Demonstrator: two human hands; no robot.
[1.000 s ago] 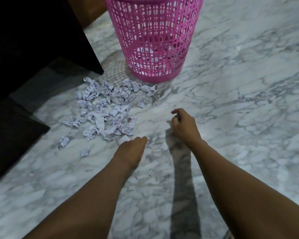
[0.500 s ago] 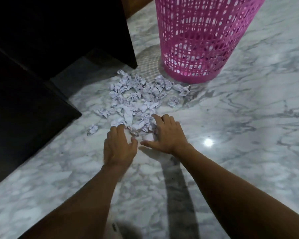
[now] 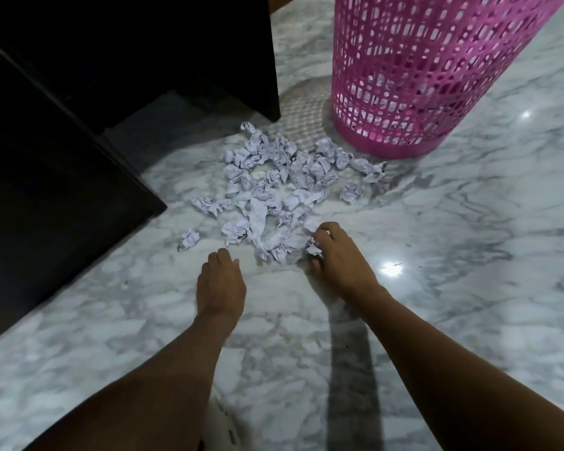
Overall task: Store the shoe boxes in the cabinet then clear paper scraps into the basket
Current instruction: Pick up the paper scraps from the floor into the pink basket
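Note:
A heap of crumpled white paper scraps [image 3: 284, 187] lies on the marble floor in front of a pink mesh basket [image 3: 427, 70] that stands at the upper right. My right hand [image 3: 339, 255] is at the near right edge of the heap, its fingers curled round a paper scrap [image 3: 314, 247]. My left hand [image 3: 220, 281] hovers just short of the heap with its fingers bent downward and nothing visible in them. One stray scrap [image 3: 189, 239] lies left of the pile.
A dark cabinet [image 3: 79, 109] fills the upper left, its corner reaching close to the scraps. White-grey marble floor [image 3: 453, 255] stretches to the right and toward me. Some paper shows through the basket's mesh.
My right hand has gone from lying flat at the heap's edge to curling round a scrap. My left hand stays just before the pile.

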